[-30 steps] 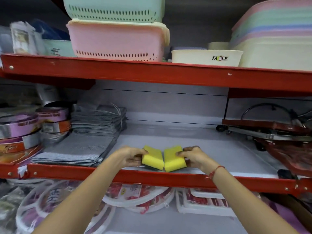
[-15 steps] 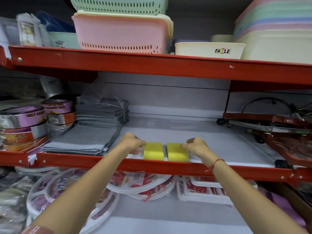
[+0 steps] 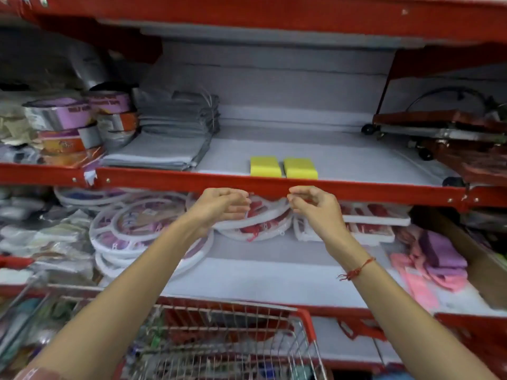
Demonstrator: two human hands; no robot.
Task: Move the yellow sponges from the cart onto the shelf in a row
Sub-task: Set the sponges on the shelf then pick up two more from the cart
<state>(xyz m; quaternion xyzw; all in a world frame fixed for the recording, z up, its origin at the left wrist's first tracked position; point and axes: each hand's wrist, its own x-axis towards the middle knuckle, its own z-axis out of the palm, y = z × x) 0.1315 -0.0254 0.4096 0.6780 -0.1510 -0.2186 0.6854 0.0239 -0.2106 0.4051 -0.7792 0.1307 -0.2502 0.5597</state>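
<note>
Two yellow sponges sit flat on the middle shelf [image 3: 356, 163], left sponge [image 3: 265, 166] and right sponge [image 3: 300, 168], side by side with a thin gap, long edges parallel and close behind the red front rail [image 3: 274, 185]. Judged a start of the row: squared to the rail, with bare shelf to the right for more.

Left hand [image 3: 219, 205] and right hand [image 3: 315, 205] hang below the rail, clear of the sponges. Each grip is loosely curled, fingers apart, holding nothing.

Shelf surface is a pale grey liner, flat. Folded grey cloths [image 3: 170, 138] lie stacked left of the sponges; foil-wrapped round tins [image 3: 68, 124] further left. Red metal wheeled items [image 3: 444, 133] are at right. Lower shelf holds round white hanger racks [image 3: 131, 231]. Wire cart [image 3: 233, 338] stands directly beneath the arms; its contents are too blurred to tell whether more sponges remain.
</note>
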